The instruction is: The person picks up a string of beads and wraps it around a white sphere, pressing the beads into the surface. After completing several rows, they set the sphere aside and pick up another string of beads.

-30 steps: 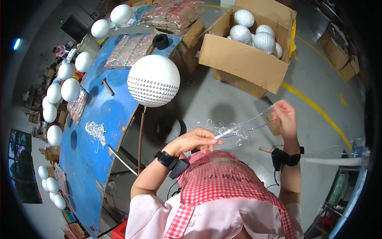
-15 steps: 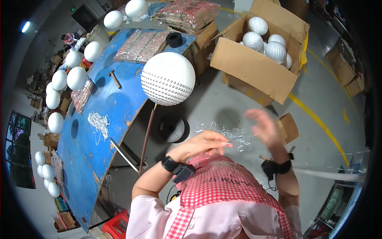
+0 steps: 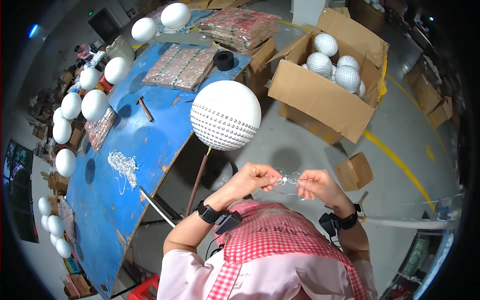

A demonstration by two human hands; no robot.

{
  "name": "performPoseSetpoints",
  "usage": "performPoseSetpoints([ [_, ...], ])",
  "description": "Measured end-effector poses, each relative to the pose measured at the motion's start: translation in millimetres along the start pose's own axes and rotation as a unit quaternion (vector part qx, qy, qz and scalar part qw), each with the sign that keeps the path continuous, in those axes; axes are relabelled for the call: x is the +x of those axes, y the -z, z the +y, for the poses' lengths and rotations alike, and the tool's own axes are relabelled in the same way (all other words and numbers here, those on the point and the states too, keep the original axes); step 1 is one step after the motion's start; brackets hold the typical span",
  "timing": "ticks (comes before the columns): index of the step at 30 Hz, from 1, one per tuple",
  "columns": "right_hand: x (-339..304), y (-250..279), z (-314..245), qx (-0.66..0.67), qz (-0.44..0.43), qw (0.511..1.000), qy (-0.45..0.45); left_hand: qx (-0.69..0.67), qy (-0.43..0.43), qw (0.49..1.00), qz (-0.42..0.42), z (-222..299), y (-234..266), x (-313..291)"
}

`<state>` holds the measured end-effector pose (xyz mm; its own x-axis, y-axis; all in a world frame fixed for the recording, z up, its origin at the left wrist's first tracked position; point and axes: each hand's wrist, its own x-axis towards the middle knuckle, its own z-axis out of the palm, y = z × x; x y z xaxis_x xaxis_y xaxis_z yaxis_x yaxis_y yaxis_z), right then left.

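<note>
A thin, tangled strand of silvery beads [image 3: 287,180] stretches in loops between my two hands in front of the apron. My left hand [image 3: 254,179] pinches one end between thumb and fingertips. Fingers bent together, my right hand [image 3: 320,187] grips the other end. Just beyond my left hand, a large white ball [image 3: 226,102] sits atop a brown stick [image 3: 197,180]. Rows of small silver beads cover the ball's lower half, while its top is plain white. Neither hand touches the ball.
A blue table [image 3: 142,117] on the left bears a hammer [image 3: 145,109], a heap of silver strands [image 3: 123,167], black tape [image 3: 223,60] and wrapped packs. Plain white balls [image 3: 94,105] line its far side. An open carton [image 3: 320,102] holds several beaded balls.
My right hand has come down and leftward, close to my left hand, and is now closed on the strand. The ball and table appear shifted slightly as the view moved.
</note>
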<state>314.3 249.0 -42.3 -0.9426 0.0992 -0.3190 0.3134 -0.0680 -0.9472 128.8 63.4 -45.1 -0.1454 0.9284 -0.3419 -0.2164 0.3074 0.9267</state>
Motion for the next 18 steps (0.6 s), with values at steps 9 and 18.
performPoseSetpoints([
  [9,55.1,-54.9,-22.1,-0.044,0.147,0.979,0.137,-0.058,-0.036,0.997,-0.023,24.5,42.7,-1.9],
  [18,81.3,-70.6,-34.4,-0.561,0.243,0.720,0.328,0.020,-0.078,0.996,-0.037,28.1,74.9,16.6],
])
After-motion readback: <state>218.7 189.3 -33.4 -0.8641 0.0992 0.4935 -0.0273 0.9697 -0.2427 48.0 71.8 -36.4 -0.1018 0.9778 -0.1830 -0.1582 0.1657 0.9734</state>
